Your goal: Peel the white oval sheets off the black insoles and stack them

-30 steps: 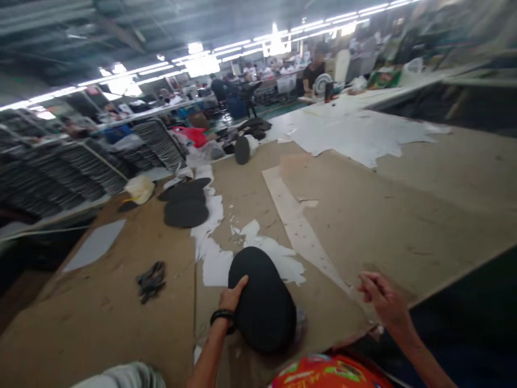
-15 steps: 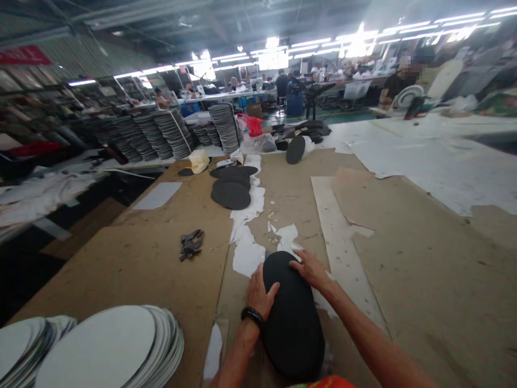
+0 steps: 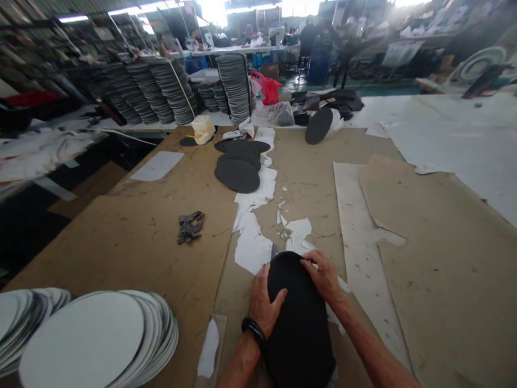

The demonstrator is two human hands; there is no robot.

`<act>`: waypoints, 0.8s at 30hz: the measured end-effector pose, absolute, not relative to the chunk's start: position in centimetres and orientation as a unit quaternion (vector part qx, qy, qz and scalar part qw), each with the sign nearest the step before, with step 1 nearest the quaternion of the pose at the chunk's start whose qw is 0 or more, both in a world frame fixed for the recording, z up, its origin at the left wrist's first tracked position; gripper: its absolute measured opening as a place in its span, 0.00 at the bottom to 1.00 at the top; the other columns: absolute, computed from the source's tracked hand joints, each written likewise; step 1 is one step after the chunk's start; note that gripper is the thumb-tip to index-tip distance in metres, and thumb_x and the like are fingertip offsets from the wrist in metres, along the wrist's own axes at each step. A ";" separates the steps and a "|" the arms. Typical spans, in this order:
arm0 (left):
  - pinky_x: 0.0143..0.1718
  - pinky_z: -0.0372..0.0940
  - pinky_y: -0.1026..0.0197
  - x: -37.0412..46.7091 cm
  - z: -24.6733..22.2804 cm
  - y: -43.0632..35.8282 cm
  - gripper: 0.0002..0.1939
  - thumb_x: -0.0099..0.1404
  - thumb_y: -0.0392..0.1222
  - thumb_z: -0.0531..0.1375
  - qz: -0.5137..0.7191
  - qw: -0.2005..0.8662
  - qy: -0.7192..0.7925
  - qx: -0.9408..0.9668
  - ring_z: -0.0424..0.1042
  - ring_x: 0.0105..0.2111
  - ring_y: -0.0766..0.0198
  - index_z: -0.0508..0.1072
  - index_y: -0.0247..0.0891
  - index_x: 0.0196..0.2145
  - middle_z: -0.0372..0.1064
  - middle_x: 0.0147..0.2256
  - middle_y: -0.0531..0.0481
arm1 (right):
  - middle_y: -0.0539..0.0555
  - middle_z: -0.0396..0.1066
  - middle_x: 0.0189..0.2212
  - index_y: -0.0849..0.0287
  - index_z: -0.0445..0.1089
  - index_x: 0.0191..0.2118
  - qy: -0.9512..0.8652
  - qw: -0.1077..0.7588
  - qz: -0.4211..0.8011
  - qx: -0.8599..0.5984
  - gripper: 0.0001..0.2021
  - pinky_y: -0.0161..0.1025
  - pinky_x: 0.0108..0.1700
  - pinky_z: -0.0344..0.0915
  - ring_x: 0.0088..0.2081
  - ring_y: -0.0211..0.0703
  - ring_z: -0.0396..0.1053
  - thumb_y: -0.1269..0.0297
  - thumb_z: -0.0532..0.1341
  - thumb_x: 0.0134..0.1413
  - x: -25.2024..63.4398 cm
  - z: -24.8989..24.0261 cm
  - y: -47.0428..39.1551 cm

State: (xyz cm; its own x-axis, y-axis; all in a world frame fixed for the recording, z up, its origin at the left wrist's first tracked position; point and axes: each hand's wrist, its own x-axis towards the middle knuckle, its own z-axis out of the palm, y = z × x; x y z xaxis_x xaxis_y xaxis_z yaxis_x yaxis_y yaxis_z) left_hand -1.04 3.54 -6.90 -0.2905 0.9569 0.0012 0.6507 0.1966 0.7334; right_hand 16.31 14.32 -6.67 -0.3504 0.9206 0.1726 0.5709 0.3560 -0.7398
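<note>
A long black oval pad [image 3: 299, 323] lies before me at the near edge of the table, its lower end cut off by the frame. Along its left side rests my left hand [image 3: 264, 304], thumb over the top face and fingers down the edge. My right hand [image 3: 323, 275] grips the upper right rim, thumb and fingertips bent together there. Torn white paper scraps [image 3: 252, 245] lie just beyond the pad's top end. A black bracelet circles my left wrist.
White oval pieces [image 3: 84, 339] are stacked at the lower left. A crumpled dark grey item [image 3: 190, 226] lies left of centre. Dark ovals [image 3: 237, 173] overlap farther back, near a pale plastic jug [image 3: 202, 129]. Tall stacks of grey pieces [image 3: 233, 86] line the back.
My view has tilted down and shifted left. My right hand's fingers have drawn closer together at the pad's upper rim; my left hand stays on its left side.
</note>
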 end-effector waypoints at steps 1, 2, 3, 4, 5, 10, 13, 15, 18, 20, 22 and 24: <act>0.57 0.56 0.45 -1.0 -7.0 3.5 0.31 0.60 0.42 0.58 0.320 0.231 0.737 0.548 0.57 0.56 0.53 0.52 0.38 0.58 0.57 0.55 0.41 | 0.54 0.68 0.31 0.56 0.68 0.32 -0.768 0.303 0.298 -0.479 0.08 0.43 0.40 0.64 0.36 0.45 0.66 0.61 0.54 0.57 16.3 -6.5 14.4; 0.56 0.56 0.44 -1.0 -7.0 3.5 0.31 0.60 0.41 0.58 0.319 0.222 0.737 0.553 0.58 0.56 0.52 0.52 0.38 0.58 0.58 0.55 0.40 | 0.53 0.68 0.30 0.56 0.67 0.31 -0.769 0.306 0.304 -0.472 0.08 0.42 0.38 0.64 0.35 0.44 0.66 0.61 0.55 0.57 16.4 -6.3 14.5; 0.56 0.57 0.44 -1.0 -7.0 3.5 0.31 0.60 0.41 0.58 0.319 0.210 0.735 0.560 0.58 0.56 0.52 0.52 0.38 0.58 0.58 0.55 0.40 | 0.53 0.68 0.29 0.56 0.67 0.30 -0.770 0.309 0.309 -0.465 0.08 0.41 0.38 0.64 0.35 0.44 0.66 0.61 0.55 0.58 16.5 -6.0 14.4; 0.56 0.57 0.44 -1.1 -6.9 3.5 0.31 0.60 0.41 0.59 0.318 0.195 0.731 0.571 0.58 0.56 0.52 0.52 0.39 0.58 0.58 0.55 0.40 | 0.53 0.69 0.30 0.56 0.67 0.31 -0.770 0.312 0.313 -0.460 0.08 0.41 0.38 0.65 0.35 0.44 0.66 0.61 0.54 0.58 16.6 -5.7 14.2; 0.55 0.57 0.44 -1.1 -6.8 3.6 0.31 0.60 0.41 0.59 0.316 0.177 0.726 0.584 0.58 0.56 0.52 0.52 0.39 0.58 0.58 0.55 0.40 | 0.54 0.69 0.30 0.55 0.68 0.31 -0.772 0.313 0.317 -0.454 0.08 0.42 0.39 0.65 0.35 0.44 0.66 0.61 0.54 0.58 16.7 -5.3 13.9; 0.52 0.59 0.46 -1.5 -4.4 5.0 0.23 0.63 0.40 0.57 0.340 0.115 0.653 0.667 0.60 0.53 0.52 0.58 0.37 0.55 0.62 0.52 0.40 | 0.53 0.73 0.30 0.54 0.70 0.32 -0.805 0.314 0.323 -0.385 0.08 0.41 0.38 0.64 0.34 0.43 0.68 0.65 0.55 0.59 17.6 -2.1 11.2; 0.42 0.64 0.54 -1.5 -2.6 6.0 0.08 0.64 0.36 0.54 0.371 0.170 0.577 0.708 0.68 0.40 0.58 0.68 0.38 0.42 0.70 0.37 0.46 | 0.52 0.73 0.29 0.54 0.71 0.31 -0.815 0.274 0.370 -0.352 0.08 0.39 0.35 0.65 0.32 0.42 0.69 0.64 0.56 0.58 18.3 -0.5 10.7; 0.35 0.63 0.58 -1.1 -1.9 6.1 0.06 0.65 0.34 0.53 0.391 0.198 0.553 0.709 0.67 0.33 0.61 0.69 0.38 0.33 0.69 0.30 0.49 | 0.52 0.73 0.28 0.55 0.71 0.31 -0.789 0.252 0.400 -0.392 0.10 0.37 0.34 0.66 0.32 0.42 0.69 0.61 0.54 0.59 18.4 -0.5 11.6; 0.32 0.61 0.59 -0.3 -1.4 5.2 0.07 0.64 0.33 0.52 0.420 0.194 0.551 0.694 0.65 0.31 0.62 0.68 0.38 0.30 0.68 0.28 0.49 | 0.55 0.72 0.36 0.56 0.70 0.42 -0.763 0.242 0.364 -0.476 0.12 0.38 0.35 0.67 0.30 0.40 0.69 0.58 0.53 0.58 17.6 -2.3 14.5; 0.33 0.61 0.60 0.0 -1.3 4.4 0.06 0.64 0.32 0.53 0.431 0.179 0.551 0.692 0.65 0.32 0.63 0.68 0.38 0.31 0.67 0.29 0.49 | 0.56 0.70 0.42 0.55 0.66 0.49 -0.795 0.206 0.322 -0.471 0.16 0.40 0.37 0.67 0.32 0.41 0.69 0.59 0.55 0.57 16.6 -3.9 16.4; 0.34 0.62 0.60 0.1 -1.2 3.6 0.06 0.63 0.30 0.53 0.435 0.172 0.546 0.695 0.65 0.32 0.63 0.68 0.38 0.31 0.67 0.29 0.49 | 0.56 0.70 0.41 0.54 0.66 0.50 -0.833 0.155 0.298 -0.440 0.16 0.41 0.40 0.67 0.36 0.43 0.70 0.60 0.57 0.55 15.6 -5.1 17.6; 0.34 0.62 0.60 0.0 -1.2 3.0 0.07 0.62 0.28 0.53 0.438 0.175 0.543 0.695 0.65 0.33 0.63 0.67 0.38 0.32 0.67 0.30 0.49 | 0.54 0.70 0.38 0.53 0.68 0.48 -0.852 0.122 0.288 -0.419 0.14 0.41 0.41 0.66 0.38 0.45 0.69 0.62 0.58 0.55 14.9 -5.7 18.1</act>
State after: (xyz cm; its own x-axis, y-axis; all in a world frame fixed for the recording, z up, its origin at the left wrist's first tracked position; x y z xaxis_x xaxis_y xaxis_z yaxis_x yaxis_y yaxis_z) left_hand 0.01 3.05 -1.25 0.0280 0.9074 0.4193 0.6017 -0.3503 0.7178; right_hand 14.85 18.09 -5.69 -0.6196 0.7842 -0.0335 0.6435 0.4830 -0.5938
